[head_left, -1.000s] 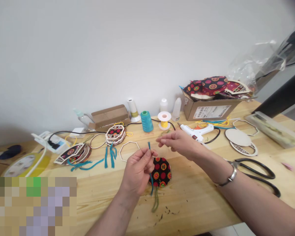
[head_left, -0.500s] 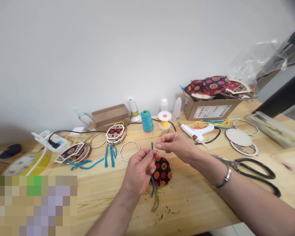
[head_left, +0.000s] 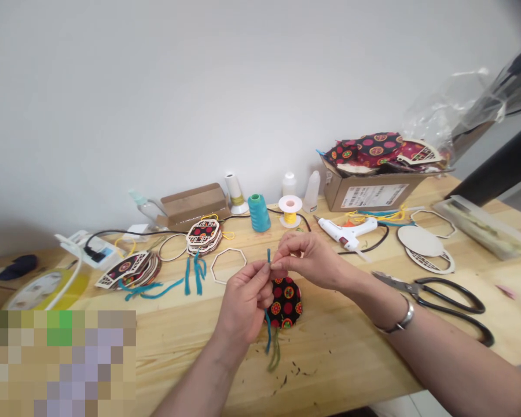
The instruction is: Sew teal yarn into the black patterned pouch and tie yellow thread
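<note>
My left hand (head_left: 248, 294) is closed in a pinch on a strand of teal yarn (head_left: 268, 335). A short end of the yarn stands up above the thumb, and a longer end hangs below the hand. Right beside that pinch, the thumb and fingers of my right hand (head_left: 311, 262) are pressed together; what they hold, if anything, is too small to make out. Beneath both hands a round piece covered in black fabric with red flowers (head_left: 287, 306) lies on the table, partly hidden by my left hand. A green cord loop (head_left: 274, 356) extends from its lower edge.
Large black-handled scissors (head_left: 417, 288) and a white glue gun (head_left: 347, 233) lie to the right. Behind stand a teal thread cone (head_left: 259, 213) and a yellow thread spool (head_left: 290, 212). An octagonal wooden frame (head_left: 212, 272) and stacked patterned pieces (head_left: 204, 236) are left. A cardboard box (head_left: 336, 194) holds fabric.
My right hand has moved slightly down and left, bringing its fingertips against the left pinch, with its fingers more curled. My left hand keeps its hold on the yarn.
</note>
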Demonstrator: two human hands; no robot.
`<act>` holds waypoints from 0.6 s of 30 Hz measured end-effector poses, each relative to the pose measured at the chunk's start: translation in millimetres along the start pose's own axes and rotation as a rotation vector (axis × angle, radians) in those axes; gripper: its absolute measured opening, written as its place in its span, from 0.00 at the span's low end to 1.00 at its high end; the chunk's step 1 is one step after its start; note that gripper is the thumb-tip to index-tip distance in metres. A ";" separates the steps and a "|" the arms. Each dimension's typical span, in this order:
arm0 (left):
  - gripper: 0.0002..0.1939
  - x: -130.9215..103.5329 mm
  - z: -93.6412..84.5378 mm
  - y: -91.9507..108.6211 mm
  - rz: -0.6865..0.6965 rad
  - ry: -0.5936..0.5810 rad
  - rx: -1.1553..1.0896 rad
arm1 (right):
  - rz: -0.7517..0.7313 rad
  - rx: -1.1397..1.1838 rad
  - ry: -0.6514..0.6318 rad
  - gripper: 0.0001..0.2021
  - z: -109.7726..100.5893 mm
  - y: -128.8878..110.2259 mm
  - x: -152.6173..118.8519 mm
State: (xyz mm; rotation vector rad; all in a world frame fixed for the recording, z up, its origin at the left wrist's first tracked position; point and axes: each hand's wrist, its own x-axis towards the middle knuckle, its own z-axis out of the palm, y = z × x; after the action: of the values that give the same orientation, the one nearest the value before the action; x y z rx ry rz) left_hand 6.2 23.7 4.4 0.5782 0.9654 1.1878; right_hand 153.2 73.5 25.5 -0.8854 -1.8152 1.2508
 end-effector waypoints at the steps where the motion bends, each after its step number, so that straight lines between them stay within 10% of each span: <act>1: 0.09 0.0 -0.3 -0.4 0.000 -0.003 0.014 | 0.001 -0.006 0.027 0.06 0.6 0.9 0.9; 18: 0.08 -1.1 0.8 -1.1 0.000 -0.028 0.025 | 0.179 0.089 0.117 0.07 0.1 5.3 5.2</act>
State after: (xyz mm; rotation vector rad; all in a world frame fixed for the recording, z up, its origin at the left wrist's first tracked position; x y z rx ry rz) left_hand 7.3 22.3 4.2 0.6130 0.9574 1.1666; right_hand 151.3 79.4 21.4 -1.0667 -1.6047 1.3504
